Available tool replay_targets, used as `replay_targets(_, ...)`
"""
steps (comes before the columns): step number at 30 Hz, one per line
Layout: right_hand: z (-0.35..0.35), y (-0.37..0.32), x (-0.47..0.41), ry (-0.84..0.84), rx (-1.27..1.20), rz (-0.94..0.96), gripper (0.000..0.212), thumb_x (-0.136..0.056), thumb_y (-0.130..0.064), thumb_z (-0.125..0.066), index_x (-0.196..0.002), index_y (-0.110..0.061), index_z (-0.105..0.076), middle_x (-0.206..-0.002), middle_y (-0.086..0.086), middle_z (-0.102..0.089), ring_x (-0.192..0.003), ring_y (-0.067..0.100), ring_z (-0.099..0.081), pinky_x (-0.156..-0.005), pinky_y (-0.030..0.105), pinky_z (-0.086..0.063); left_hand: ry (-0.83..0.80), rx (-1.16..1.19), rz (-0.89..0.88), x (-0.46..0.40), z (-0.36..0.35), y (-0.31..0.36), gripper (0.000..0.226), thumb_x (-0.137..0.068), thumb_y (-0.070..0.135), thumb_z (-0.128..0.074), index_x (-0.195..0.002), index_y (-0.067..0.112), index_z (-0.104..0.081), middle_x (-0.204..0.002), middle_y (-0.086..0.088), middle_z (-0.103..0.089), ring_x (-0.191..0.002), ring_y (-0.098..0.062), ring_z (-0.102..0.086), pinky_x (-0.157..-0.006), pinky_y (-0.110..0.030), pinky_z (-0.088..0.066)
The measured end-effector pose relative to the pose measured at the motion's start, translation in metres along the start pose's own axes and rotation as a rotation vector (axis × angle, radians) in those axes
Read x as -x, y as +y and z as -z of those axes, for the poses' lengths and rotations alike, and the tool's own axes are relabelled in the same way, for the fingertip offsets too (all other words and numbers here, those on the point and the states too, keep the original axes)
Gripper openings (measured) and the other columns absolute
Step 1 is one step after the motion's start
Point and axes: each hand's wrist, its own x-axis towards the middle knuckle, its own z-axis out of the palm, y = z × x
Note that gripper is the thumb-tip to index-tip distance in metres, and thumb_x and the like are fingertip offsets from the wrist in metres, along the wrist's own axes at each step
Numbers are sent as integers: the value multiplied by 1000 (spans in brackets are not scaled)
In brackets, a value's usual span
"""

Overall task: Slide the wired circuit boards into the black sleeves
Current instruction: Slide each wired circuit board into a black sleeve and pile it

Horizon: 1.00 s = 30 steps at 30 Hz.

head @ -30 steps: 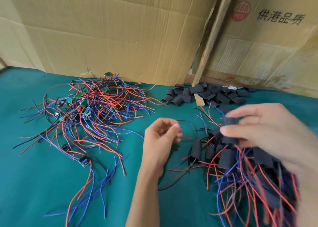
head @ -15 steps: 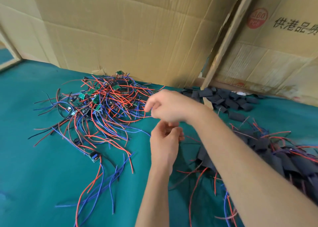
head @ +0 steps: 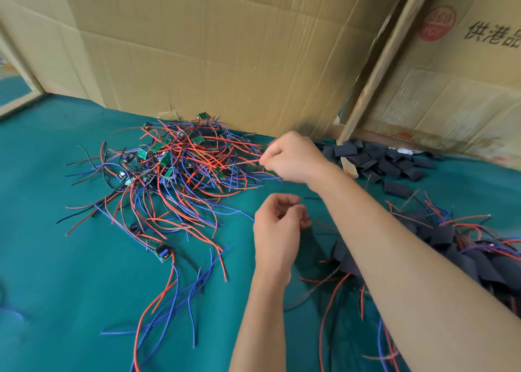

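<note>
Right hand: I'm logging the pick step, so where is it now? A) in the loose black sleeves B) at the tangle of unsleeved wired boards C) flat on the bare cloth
B: the right hand pinches a red wire at the edge of the wired board pile.

I cannot tell what the right hand (head: 293,160) pinches: its curled fingertips meet the wire pile (head: 183,168) edge, contact hidden by knuckles. The left hand (head: 277,225) is curled; its palm side faces away, so any content is unseen. The right forearm (head: 408,259) covers part of the sleeved pile (head: 465,247), which runs off the right edge. Carton print (head: 492,34) is cut off. Board components are too small to read.
</note>
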Motion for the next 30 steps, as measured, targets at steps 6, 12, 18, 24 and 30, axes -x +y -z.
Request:
replay_targets(6, 29, 25, 44, 105, -186, -34, 12, -81, -24, -71, -84, -20, -82, -71, 4, -73, -64, 12, -56, -68, 37, -56, 87, 273, 66, -2, 0, 5, 18, -99, -4, -50, -114, 2, -57, -105, -19, -67, -90, -24, -72, -71, -26, -59)
replay_targets(12, 36, 41, 112, 182, -189, 30, 21, -86, -28, -69, -87, -8, -76, -67, 8, -67, -51, 0, -45, -55, 34, -43, 157, 398, 130, -4, 0, 9, 35, -104, 7, -48, -136, -8, -42, -129, -25, -58, -110, -30, -70, -81, -28, -62)
replay_targets(18, 33, 42, 170, 168, -179, 73, 16, -85, -21, -71, -78, -30, -82, -46, -25, -56, -42, 4, -46, -49, 10, -35, 147, 383, 130, -5, 0, 11, 17, -108, 18, -43, -107, 2, -45, -87, -12, -53, -95, -31, -75, -80, -34, -61)
replay_targets(24, 43, 43, 173, -312, -192, 34, 9, -81, -35, -70, -84, -38, -78, -60, -3, -68, -52, 13, -58, -52, 20, -44, 86, 427, 143, -3, 3, 13, 13, -106, 13, -45, -94, 7, -46, -86, -20, -55, -71, -29, -75, -59, -28, -59)
replay_targets(30, 39, 46, 107, 33, -71, 27, 17, -80, -25, -79, -95, -32, -73, -86, -10, -71, -71, 5, -61, -76, 28, -49, -3, 373, 105, -3, 3, 10, 15, -106, 9, -42, -99, 6, -55, -83, -11, -59, -64, -17, -68, -62, -28, -59)
